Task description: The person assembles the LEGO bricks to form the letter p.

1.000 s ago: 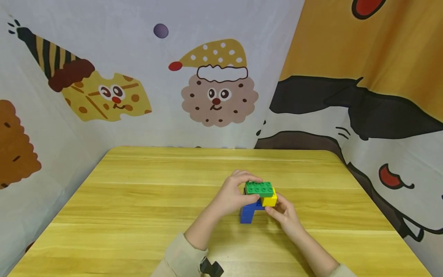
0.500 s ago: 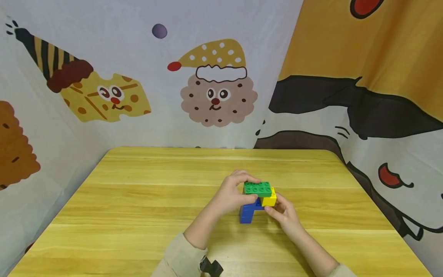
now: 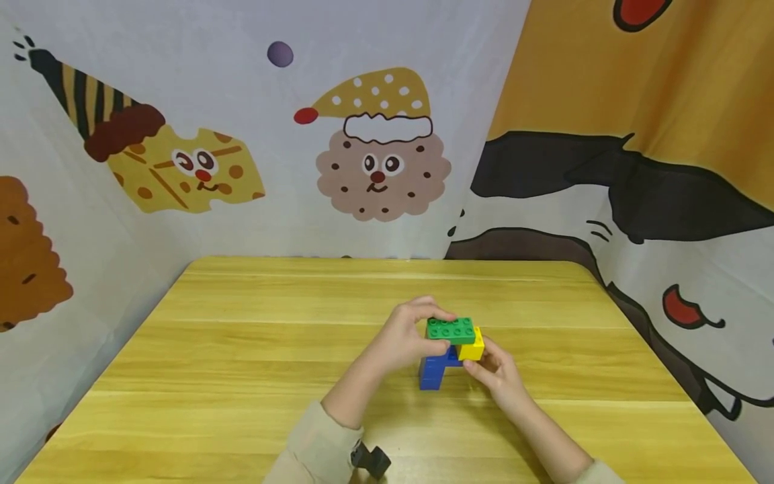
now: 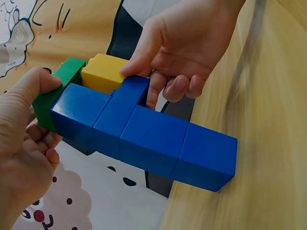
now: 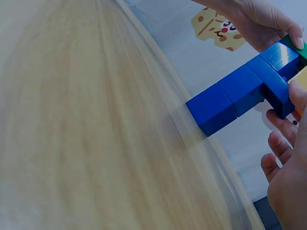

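A stack of blue toy building bricks stands upright on the table, with a longer blue brick jutting from it to the right. My left hand pinches a studded green brick between thumb and fingers at the top of the stack. Beneath the green brick's right end is a yellow brick, over the jutting blue one. My right hand grips the yellow brick from the right, its thumb on the near face. In the left wrist view the green brick lies against the uppermost blue brick.
The wood-grain table spreads around the stack. Behind it hangs a cloth printed with cartoon figures. A small black device sits by the left sleeve.
The green brick has shifted slightly left over the first half second, showing more of the yellow brick's top. Both hands keep their holds, and the blue stack stays in place.
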